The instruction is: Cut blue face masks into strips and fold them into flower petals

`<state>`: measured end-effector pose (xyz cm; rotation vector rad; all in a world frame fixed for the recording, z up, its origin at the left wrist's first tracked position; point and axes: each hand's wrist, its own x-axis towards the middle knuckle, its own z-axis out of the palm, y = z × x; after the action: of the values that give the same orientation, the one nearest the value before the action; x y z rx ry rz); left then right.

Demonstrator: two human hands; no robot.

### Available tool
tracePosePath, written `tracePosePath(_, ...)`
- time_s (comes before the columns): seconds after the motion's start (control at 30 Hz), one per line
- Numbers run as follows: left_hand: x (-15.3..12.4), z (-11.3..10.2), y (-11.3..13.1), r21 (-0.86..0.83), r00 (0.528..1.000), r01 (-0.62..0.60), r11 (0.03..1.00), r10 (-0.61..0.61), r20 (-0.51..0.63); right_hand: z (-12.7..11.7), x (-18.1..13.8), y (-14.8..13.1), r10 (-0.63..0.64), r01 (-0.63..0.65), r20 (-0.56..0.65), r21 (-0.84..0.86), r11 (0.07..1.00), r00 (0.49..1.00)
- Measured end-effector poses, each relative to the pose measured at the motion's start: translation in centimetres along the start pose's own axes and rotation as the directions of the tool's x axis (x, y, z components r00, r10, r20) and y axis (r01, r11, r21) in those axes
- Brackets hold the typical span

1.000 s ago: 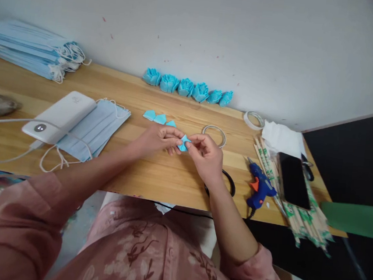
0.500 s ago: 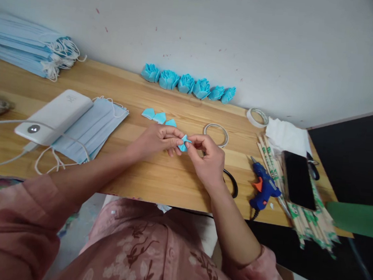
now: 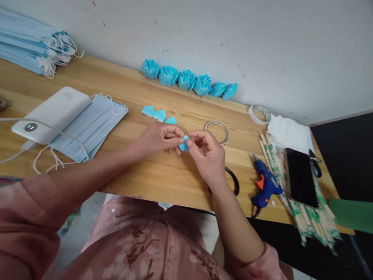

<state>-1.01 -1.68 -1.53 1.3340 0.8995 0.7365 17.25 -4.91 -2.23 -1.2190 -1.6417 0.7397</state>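
Note:
Between my two hands is a small blue folded petal (image 3: 184,144), pinched from both sides above the table's middle. My left hand (image 3: 163,138) grips its left edge with thumb and fingers. From the other side my right hand (image 3: 207,153) pinches it between thumb and forefinger. The fingers hide much of the petal. Just beyond my left hand lie three more blue petals (image 3: 159,115) in a slanting row. Several finished blue flowers (image 3: 187,79) stand in a line along the wall.
A white power bank (image 3: 52,111) with a cable rests on blue face masks (image 3: 90,126); a mask stack (image 3: 21,40) lies behind. Right are tape rolls (image 3: 259,115), a blue glue gun (image 3: 264,185), wrapped chopsticks (image 3: 313,227), a phone (image 3: 301,177) and black-handled scissors (image 3: 235,182).
The petal's folded upper part looks flatter between my fingertips now. Both hands stay in nearly the same place, and the view has shifted slightly.

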Motion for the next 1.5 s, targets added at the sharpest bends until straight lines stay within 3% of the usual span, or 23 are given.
tracePosePath(0.3,0.13,-0.09,-0.21,-0.068,0.998,-0.052,0.996,0.055,0.043,-0.03,0.05,0.02,0.012,-0.012,-0.024,-0.005,1.0,1.0)
tracePosePath(0.77,0.21,0.01,-0.34,-0.118,1.0,-0.006,0.993,0.008,0.016,0.18,0.05,0.25,-0.002,0.002,-0.037,-0.013,1.0,0.999)
tracePosePath(1.1,0.11,-0.04,-0.31,-0.057,1.0,-0.018,0.998,0.017,-0.017,0.2,-0.02,0.21,-0.047,0.046,-0.041,-0.034,0.998,0.998)
tracePosePath(1.37,0.09,-0.1,-0.25,0.083,0.986,-0.108,0.991,0.118,-0.12,0.19,0.1,0.52,0.02,-0.021,0.053,0.022,1.0,0.998)
tracePosePath(1.5,-0.06,0.12,-0.39,0.13,0.986,-0.118,0.984,0.132,-0.101,0.4,0.26,0.47,0.03,-0.029,0.089,-0.007,1.0,0.996)
